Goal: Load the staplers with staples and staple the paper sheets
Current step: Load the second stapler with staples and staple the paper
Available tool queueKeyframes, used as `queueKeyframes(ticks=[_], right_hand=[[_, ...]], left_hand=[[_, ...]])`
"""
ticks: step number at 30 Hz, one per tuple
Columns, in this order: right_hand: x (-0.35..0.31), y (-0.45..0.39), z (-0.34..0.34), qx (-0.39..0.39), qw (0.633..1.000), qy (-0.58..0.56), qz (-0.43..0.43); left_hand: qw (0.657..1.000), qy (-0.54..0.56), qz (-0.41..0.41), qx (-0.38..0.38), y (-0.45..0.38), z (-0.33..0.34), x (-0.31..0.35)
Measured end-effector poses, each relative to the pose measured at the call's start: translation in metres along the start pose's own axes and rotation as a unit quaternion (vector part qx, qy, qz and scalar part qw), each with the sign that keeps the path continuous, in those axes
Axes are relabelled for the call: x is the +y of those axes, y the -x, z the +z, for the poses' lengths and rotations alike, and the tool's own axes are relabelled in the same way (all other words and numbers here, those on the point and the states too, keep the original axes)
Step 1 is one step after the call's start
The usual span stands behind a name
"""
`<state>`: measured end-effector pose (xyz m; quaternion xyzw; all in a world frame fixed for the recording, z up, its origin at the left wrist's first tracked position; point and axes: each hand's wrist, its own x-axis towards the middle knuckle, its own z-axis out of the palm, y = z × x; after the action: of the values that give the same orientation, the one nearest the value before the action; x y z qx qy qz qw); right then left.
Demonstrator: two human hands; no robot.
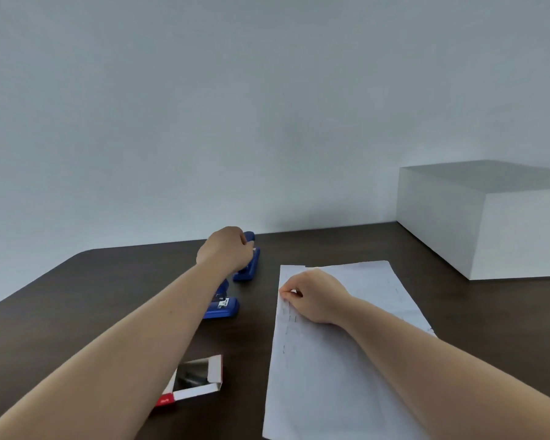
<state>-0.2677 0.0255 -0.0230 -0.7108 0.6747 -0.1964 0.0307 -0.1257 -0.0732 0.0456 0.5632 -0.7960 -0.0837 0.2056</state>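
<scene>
Two blue staplers lie on the dark table. My left hand [226,249] is closed over the far blue stapler [248,268], gripping its top. The near blue stapler [223,306] sits just below, partly hidden by my left forearm. White paper sheets [331,360] lie to the right. My right hand [315,295] rests on them and pinches their upper left edge between thumb and fingers. An open red and white staple box [192,381] lies near my left forearm, dark inside.
A large white box [489,217] stands at the back right of the dark table [77,296]. A plain pale wall rises behind the table's far edge.
</scene>
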Motion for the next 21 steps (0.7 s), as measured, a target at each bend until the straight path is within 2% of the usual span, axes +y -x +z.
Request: queueKeyframes(ticks=[6,8,14,17,19,21], right_hand=[[-0.010,0.006,-0.008,-0.031,0.999,0.006,0.025],[-0.018,0.004,-0.014,-0.053,0.997,-0.026,0.046],[-0.061,0.005,-0.009,-0.112,0.990,-0.084,0.003],[-0.068,0.004,0.004,-0.090,0.991,-0.094,-0.012],[-0.067,0.004,0.006,-0.079,0.993,-0.092,-0.014],[-0.064,0.005,0.005,-0.086,0.992,-0.092,-0.011]], left_hand=[[0.994,-0.027,-0.039,-0.103,0.057,-0.007,-0.046],[0.996,-0.020,-0.024,-0.085,0.068,-0.005,-0.050],[0.997,0.047,0.057,-0.023,0.078,-0.008,-0.043],[0.991,0.087,0.098,0.011,0.085,-0.011,-0.035],[0.988,0.111,0.103,0.027,0.088,-0.014,-0.033],[0.982,0.166,0.071,0.047,0.089,-0.021,-0.035]])
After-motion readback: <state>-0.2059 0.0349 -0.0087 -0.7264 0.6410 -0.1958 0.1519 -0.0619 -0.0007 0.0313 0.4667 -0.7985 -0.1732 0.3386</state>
